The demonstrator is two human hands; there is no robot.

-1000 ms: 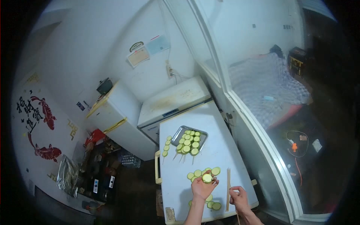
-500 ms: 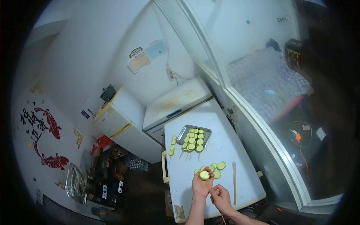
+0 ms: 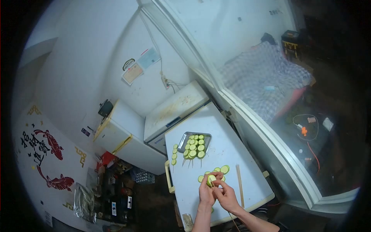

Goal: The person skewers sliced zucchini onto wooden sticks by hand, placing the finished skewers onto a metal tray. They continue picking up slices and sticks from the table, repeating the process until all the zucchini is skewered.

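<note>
My left hand (image 3: 205,196), palm up, is closed around a round green-rimmed zucchini slice (image 3: 211,179). My right hand (image 3: 227,196) pinches a thin wooden skewer (image 3: 234,222), whose long end trails back under the wrist. Its fingers meet the slice, and the skewer's tip is at the slice; how deep it sits I cannot make out. Just beyond both hands lie several loose zucchini slices (image 3: 224,169), partly covered by the fingers. To the right of them rest bare wooden skewers (image 3: 240,185) on the white tabletop (image 3: 255,181).
A metal tray (image 3: 209,141) farther back holds several skewers of zucchini slices (image 3: 193,146). Another loaded skewer (image 3: 174,155) lies by the table's left edge. Behind stand a white chest freezer (image 3: 179,106) and a small fridge (image 3: 125,145). A glazed partition (image 3: 247,131) runs along the right.
My right hand has come up to the left hand, bringing the skewer against the zucchini slice. My left fingers have curled around the slice. The whole view has shifted slightly.
</note>
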